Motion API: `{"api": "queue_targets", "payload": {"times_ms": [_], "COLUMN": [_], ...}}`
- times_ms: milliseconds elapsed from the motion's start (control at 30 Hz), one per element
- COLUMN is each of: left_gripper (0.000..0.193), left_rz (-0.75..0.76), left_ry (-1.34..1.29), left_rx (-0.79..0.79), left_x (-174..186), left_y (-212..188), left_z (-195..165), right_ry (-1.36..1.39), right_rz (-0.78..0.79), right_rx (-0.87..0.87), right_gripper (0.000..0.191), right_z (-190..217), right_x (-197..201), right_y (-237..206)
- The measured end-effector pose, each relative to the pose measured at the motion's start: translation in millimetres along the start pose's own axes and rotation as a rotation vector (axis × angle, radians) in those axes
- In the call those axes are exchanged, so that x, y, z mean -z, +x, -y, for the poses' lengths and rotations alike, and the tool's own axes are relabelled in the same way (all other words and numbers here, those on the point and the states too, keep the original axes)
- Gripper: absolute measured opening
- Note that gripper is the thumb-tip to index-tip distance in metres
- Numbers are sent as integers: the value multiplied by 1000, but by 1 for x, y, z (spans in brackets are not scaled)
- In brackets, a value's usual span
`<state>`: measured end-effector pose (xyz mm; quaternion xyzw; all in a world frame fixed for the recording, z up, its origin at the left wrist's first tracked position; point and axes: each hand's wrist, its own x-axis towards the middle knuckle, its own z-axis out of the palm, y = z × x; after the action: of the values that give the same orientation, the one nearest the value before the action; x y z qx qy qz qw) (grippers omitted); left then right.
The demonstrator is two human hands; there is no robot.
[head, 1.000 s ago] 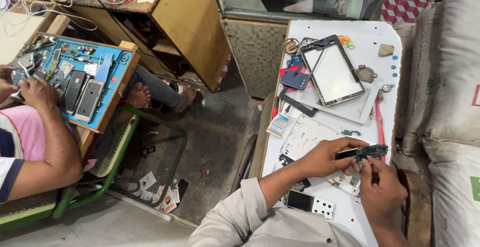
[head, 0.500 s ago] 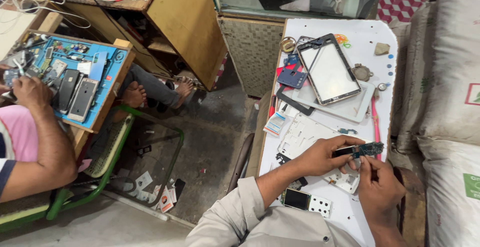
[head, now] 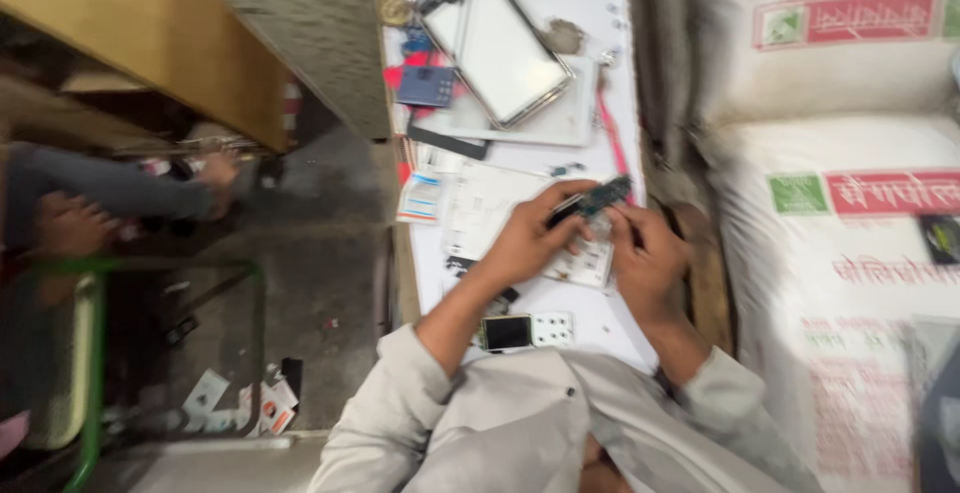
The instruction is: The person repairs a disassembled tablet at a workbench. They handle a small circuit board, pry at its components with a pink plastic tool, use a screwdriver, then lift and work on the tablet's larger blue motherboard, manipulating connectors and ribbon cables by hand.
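Left hand: fingers closed in a pinch on the near end of a small, narrow dark-green circuit board, which is raised just above the white work table at the middle of its right side. Right hand: fingertips curled in toward the board's underside and far end; motion blur prevents telling whether they grip it or only touch it.

Handling judgement: the board appears light, thin and stiff, with fragile parts on its faces. It is best held by the long edges, as the left hand does, and not pressed on the flat.

Just beneath the hands lies a pale flat phone part on white paper sheets. Nearer the body rests a small dark-screened phone module. Further up the table lie a large silver-framed tablet screen, a dark blue card-like box and a thin red tool. White printed sacks stand against the table's right side. Another person's bare feet show at left, on the grey floor.
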<state>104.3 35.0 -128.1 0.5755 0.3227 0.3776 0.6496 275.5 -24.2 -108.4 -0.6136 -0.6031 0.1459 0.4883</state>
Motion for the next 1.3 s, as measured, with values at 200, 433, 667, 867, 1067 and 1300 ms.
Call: {"api": "queue_targets", "payload": {"times_ms": [200,433,667,867,1067,1300], "left_gripper": [43,42,41,41,42,40], "left_rz": [26,13,15,0,2,1], "left_ry": [-28,-177,-204,-203,-219,-218], "left_rx": [-3,14,50,71,78,52], "left_x": [-3,-1,0,0,-1,0], "left_y": [-3,-2,-1,-1,0,-1], "left_z": [-7,-10,-8,-8,-8,-8], "right_ry": [-52,61,62,-28,-56,62], "right_rz": [29,-14,-28,-3,-50,-52], "right_rx": [89,30,1,245,175,83], "right_gripper": [9,8,5,8,6,7], "right_z": [-1,1,4,2,-6,-6], "right_x": [5,4,9,11,8,10], "right_y": [-2,1,4,5,4,3]}}
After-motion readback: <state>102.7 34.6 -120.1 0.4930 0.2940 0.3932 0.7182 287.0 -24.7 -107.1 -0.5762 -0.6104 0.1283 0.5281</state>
